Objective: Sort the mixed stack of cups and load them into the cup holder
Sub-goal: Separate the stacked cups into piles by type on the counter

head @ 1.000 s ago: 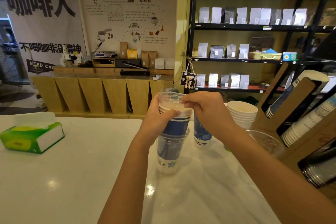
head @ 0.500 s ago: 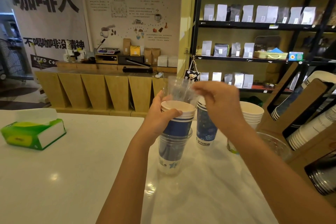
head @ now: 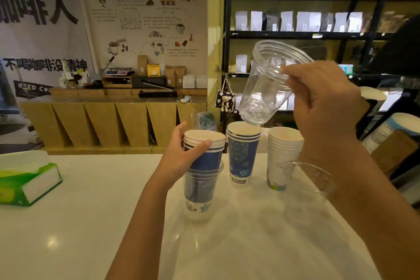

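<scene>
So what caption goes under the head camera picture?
Right hand lifts a clear plastic cup while left hand steadies the mixed stack.

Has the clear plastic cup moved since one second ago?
Yes. The clear plastic cup has come off the mixed stack and gone up and right; the right hand holds it tilted, above the patterned blue cups.

Green tissue box [head: 27, 182] on counter [head: 91, 223]
</scene>
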